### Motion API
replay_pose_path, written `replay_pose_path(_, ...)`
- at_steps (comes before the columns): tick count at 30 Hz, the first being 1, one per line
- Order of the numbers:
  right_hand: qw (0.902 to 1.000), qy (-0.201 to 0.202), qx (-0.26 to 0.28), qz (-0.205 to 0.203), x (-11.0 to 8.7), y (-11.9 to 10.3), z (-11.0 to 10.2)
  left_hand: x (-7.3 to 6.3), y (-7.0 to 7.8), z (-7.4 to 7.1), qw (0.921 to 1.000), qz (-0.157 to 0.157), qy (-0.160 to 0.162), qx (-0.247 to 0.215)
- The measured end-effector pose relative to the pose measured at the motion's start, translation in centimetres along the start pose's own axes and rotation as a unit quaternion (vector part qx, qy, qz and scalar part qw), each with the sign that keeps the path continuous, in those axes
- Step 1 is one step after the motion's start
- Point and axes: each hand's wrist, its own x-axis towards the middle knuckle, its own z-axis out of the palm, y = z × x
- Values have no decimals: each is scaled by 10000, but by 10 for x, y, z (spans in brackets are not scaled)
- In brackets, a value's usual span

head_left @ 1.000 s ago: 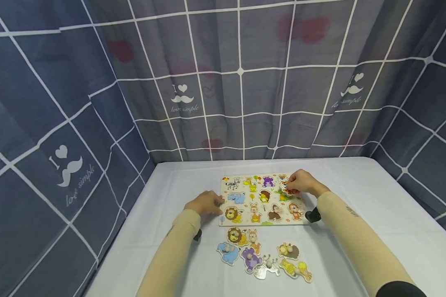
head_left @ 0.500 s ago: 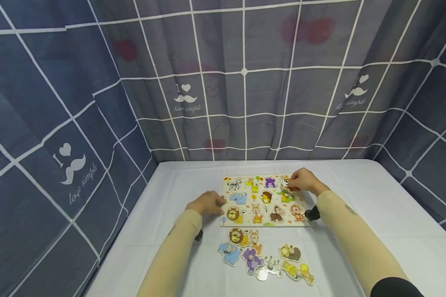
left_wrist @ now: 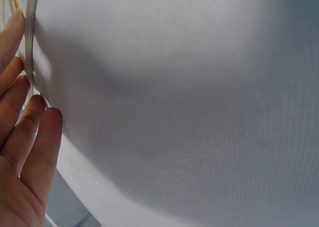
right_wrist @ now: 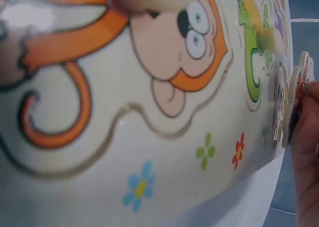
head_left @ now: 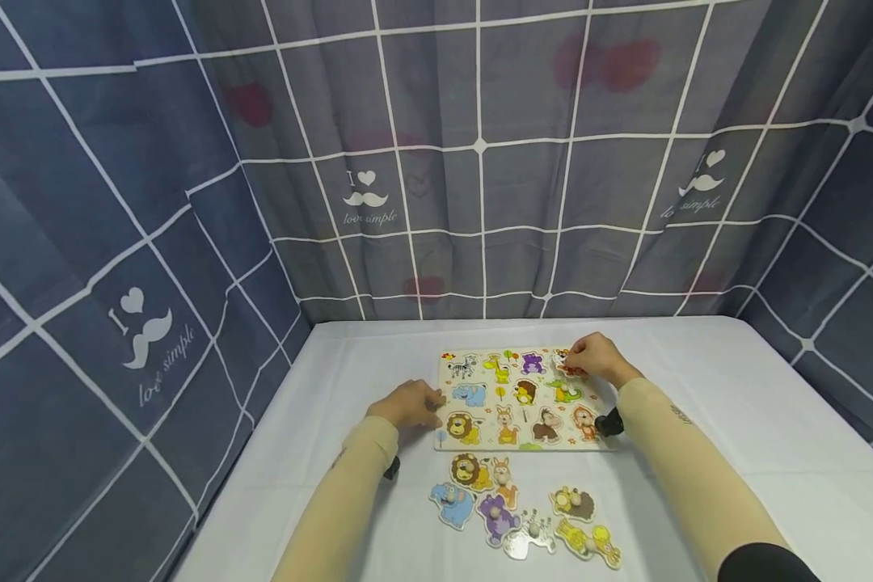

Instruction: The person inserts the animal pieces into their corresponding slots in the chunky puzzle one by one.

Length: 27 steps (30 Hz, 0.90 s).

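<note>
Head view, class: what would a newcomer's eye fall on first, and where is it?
Probably the bright animal puzzle board on the white table, with the left hand at its left edge and the right hand holding a piece at its far right corner. Next come the loose animal pieces scattered in front, and the dark gridded curtain behind.

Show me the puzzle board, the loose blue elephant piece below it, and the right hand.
Puzzle board [head_left: 491,443], head view, bare strip near its front edge.
Loose blue elephant piece [head_left: 456,508], head view, on its blue body.
Right hand [head_left: 598,356], head view, on the back of the hand.
</note>
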Motion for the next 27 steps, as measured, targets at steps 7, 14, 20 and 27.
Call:
replay_pose_path(7,9999,-3,-121,113,1,4,3,2,-1,3,9999,103,-49,-11)
replay_pose_path(14,9996,154,-197,107,10,2,7,2,-3,1,10000,49,-14,30)
replay_pose_path(20,9988,274,-377,175,10,-3,9,2,-3,-1,9999,115,3,6)
replay_pose_path(27,9985,208,-490,94,12,-5,11,-2,-2,1,10000,6,-12,-44)
